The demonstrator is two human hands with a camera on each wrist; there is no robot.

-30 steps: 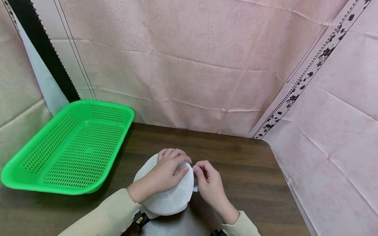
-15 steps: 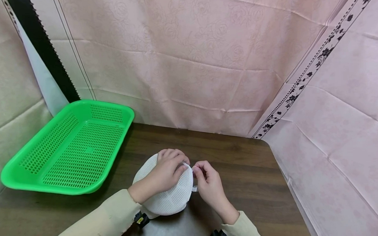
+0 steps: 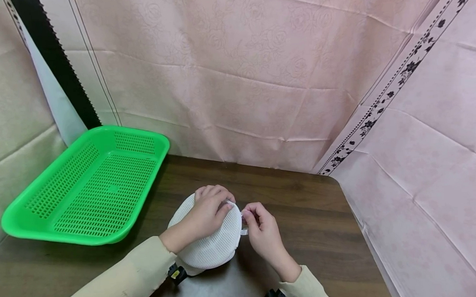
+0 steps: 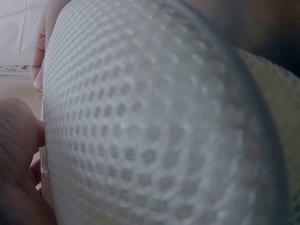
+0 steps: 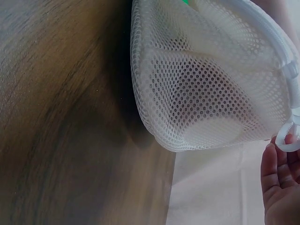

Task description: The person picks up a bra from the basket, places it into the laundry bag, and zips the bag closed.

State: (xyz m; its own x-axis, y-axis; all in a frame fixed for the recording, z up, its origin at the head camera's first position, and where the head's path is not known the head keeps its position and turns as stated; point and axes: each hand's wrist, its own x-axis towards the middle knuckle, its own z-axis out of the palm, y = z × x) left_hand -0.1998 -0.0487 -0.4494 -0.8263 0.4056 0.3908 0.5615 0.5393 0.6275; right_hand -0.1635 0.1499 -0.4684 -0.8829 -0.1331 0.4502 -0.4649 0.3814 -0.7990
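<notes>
A white mesh laundry bag (image 3: 214,245) with rounded panels stands on the table near the front, propped up by the hands. My left hand (image 3: 209,212) lies across its upper part, fingers over the top rim and thumb on the near face. At the bag's right edge my right hand (image 3: 263,233) pinches a small piece, mostly hidden by the fingertips. Just below that pinch a short white ribbon loop (image 3: 244,232) sticks out. The right wrist view shows the bag's side mesh (image 5: 201,89) and its white zip-like edge band (image 5: 276,35). Mesh fills most of the left wrist view.
A green plastic basket (image 3: 152,187) with slotted walls stands at the left, nothing visible inside it. Dark wooden tabletop (image 3: 313,225) extends to the right. Pale patterned cloth (image 3: 235,77) hangs behind and at both sides.
My left hand and the bag have shifted slightly left and up, the bag tilting a little. The ribbon loop has risen slightly. My right hand stays nearly in place.
</notes>
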